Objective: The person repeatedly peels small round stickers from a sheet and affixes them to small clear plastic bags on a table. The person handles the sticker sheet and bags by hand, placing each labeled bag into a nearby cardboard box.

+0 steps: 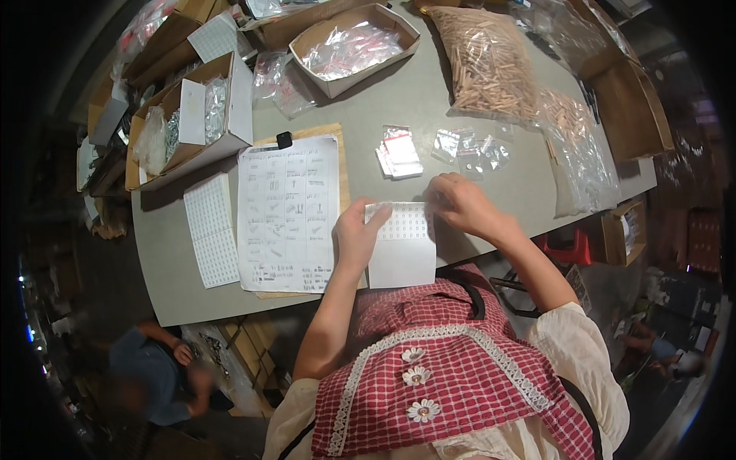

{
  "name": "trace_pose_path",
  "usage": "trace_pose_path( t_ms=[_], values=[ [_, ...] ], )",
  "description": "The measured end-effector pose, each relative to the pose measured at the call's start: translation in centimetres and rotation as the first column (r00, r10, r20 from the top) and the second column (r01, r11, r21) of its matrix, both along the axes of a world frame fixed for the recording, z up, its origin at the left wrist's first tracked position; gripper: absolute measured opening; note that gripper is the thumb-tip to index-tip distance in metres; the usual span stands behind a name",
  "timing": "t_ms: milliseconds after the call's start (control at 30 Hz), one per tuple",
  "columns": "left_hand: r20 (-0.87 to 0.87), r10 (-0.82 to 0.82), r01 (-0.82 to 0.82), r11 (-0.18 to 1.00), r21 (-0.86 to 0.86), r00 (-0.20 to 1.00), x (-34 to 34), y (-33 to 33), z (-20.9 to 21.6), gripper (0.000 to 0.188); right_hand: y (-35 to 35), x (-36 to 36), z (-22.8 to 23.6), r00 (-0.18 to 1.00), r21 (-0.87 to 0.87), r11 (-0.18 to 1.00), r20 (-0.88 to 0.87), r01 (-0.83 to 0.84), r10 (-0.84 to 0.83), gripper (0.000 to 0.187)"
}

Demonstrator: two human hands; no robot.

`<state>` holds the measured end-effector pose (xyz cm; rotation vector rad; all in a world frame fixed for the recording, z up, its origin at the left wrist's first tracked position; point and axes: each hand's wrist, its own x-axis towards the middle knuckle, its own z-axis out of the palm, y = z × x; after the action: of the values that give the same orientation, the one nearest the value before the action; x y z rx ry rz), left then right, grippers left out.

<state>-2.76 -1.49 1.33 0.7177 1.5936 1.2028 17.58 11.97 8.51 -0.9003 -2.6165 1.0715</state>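
A white sheet of small printed labels (401, 257) lies at the table's near edge, its upper part covered in rows of marks and its lower part blank. My left hand (357, 231) grips its upper left edge, thumb on top. At the sheet's upper right corner is my right hand (466, 205), with fingers bent together; whatever they pinch is too small to make out. Just beyond my hands sits a stack of small zip bags with white and red faces (400, 156). Several clear little zip bags (483, 153) are spread to its right.
Left of my hands are a clipboard with a printed sheet (287, 207) and another label sheet (211, 230). Cardboard boxes of bagged hardware (230, 115) stand far left, near a tray of plastic bags (368, 75). Big bags of wooden dowels (491, 65) are far right. A person (157, 368) sits lower left.
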Motion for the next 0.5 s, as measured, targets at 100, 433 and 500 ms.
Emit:
trace_pose_path(
  t_ms=[100, 433, 500],
  values=[
    [0.059, 0.003, -0.004, 1.0, 0.014, 0.998, -0.1, 0.0, -0.1, 0.016, -0.5, 0.2, -0.6, 0.996, 0.103, 0.995, -0.094, 0.007, 0.003, 0.015],
    [0.14, -0.002, -0.008, 0.997, 0.072, 0.99, -0.1, -0.5, 0.3, 0.012, -0.4, 0.6, -1.3, 0.999, -0.157, 0.986, -0.001, 0.053, -0.053, 0.019],
    [0.159, 0.0, -0.015, 0.996, 0.089, 0.987, -0.1, -0.5, 0.3, 0.012, -0.8, 0.7, -1.6, 0.996, -0.016, 0.999, -0.073, 0.04, -0.041, 0.018]
  ],
)
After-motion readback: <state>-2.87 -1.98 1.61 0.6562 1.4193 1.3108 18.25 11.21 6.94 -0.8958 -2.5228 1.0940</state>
